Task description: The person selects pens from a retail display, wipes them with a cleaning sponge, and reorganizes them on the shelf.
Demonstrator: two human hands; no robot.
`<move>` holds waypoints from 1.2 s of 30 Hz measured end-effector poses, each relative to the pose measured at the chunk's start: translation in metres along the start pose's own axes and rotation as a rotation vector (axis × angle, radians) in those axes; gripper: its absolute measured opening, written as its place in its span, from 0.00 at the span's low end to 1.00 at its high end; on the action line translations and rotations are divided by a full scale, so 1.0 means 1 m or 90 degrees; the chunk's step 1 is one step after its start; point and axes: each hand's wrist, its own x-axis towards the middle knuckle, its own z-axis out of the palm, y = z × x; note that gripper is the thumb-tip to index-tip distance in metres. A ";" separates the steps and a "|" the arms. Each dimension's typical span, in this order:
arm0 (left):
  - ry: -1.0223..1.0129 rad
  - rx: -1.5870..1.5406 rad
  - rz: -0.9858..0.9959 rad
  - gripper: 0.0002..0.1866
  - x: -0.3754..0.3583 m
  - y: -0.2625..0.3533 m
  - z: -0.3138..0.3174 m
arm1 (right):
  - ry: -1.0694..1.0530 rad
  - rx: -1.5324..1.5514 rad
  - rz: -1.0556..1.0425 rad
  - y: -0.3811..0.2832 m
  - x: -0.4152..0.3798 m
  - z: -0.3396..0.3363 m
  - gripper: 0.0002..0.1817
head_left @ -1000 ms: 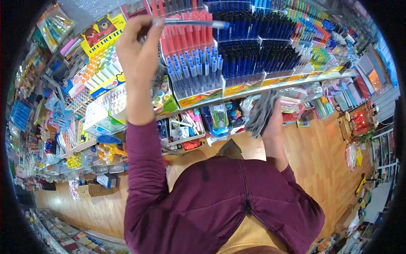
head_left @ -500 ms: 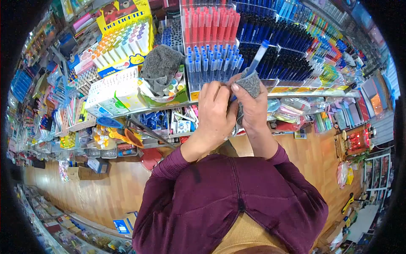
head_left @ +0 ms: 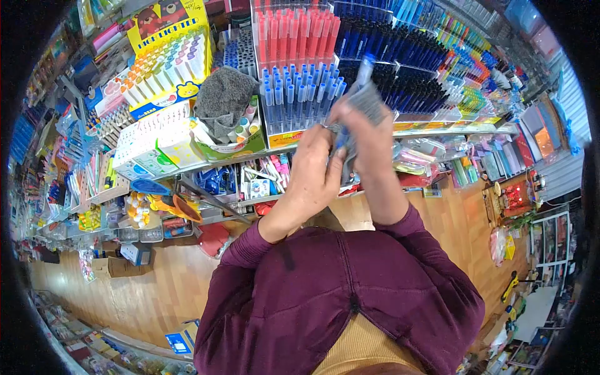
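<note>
My left hand is closed, thumb and fingers pinching the lower end of a blue-capped pen. My right hand grips a grey cloth folded around the same pen and is smeared by motion. The pen's clear and blue upper end sticks out above the cloth, tilted; its middle is hidden. Just behind my hands stands a clear rack of blue-capped pens, with red pens above it. A second dark grey cloth lies bunched on top of a green box of markers.
To the left are a yellow highlighter display and a white box. Dark blue pens fill racks on the right. The shelf edge runs across in front of me, above bins of small goods. Wooden floor lies below.
My right hand with the cloth has moved slightly up and left along the pen and now blurs. The view has shifted a little, so the shelves appear further left.
</note>
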 end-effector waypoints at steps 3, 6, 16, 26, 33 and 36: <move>-0.027 -0.063 -0.037 0.04 -0.003 -0.001 -0.004 | 0.019 -0.074 -0.029 0.008 -0.013 0.001 0.08; -0.106 -0.079 -0.062 0.05 -0.007 -0.001 -0.008 | 0.013 0.009 0.020 0.004 -0.004 -0.012 0.06; -0.061 -0.506 -0.168 0.11 -0.018 0.000 0.001 | 0.131 0.377 -0.031 -0.019 0.030 -0.013 0.23; 0.088 -0.091 -0.127 0.06 -0.017 -0.022 -0.005 | -0.109 -0.132 -0.203 0.029 -0.030 0.021 0.22; -0.100 0.117 -0.095 0.10 -0.010 0.002 0.002 | 0.065 -0.003 -0.089 0.015 -0.018 0.009 0.16; -0.147 -0.016 -0.109 0.09 -0.015 -0.007 0.005 | 0.115 0.155 -0.026 0.009 -0.006 -0.010 0.17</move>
